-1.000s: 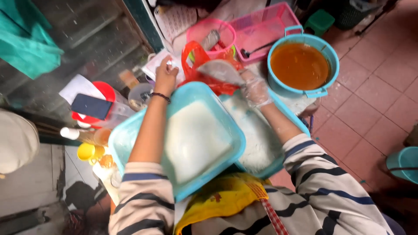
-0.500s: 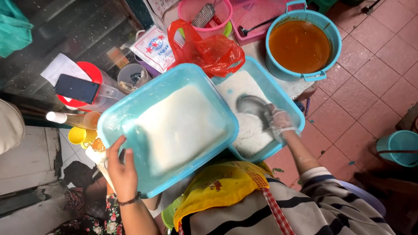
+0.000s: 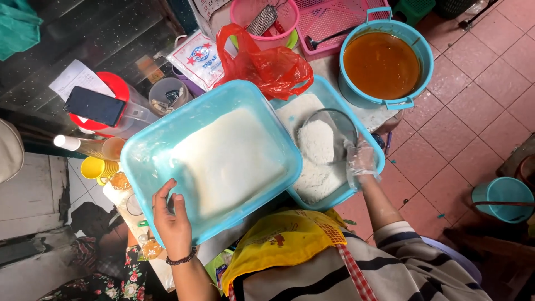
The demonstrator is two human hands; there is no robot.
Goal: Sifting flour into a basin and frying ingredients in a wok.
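Blue tub (image 3: 139, 161) edge gripped by L hand (image 3: 173, 220); gloved R hand (image 3: 361, 161) holds sieve (image 3: 329, 136).

Crowded tabletop (image 3: 372, 118) over pink tiled floor (image 3: 473, 95).

Grey tabletop surface is largely hidden. Resting on it: two light-blue rectangular tubs (image 3: 145, 161) side by side, a round blue basin (image 3: 423, 53) of amber liquid at the far right corner, a pink basket (image 3: 345, 22), a round pink colander (image 3: 290, 22), a red plastic bag (image 3: 267, 67) and a printed white packet (image 3: 198, 56). A teal bucket (image 3: 501, 198) stands on the floor.
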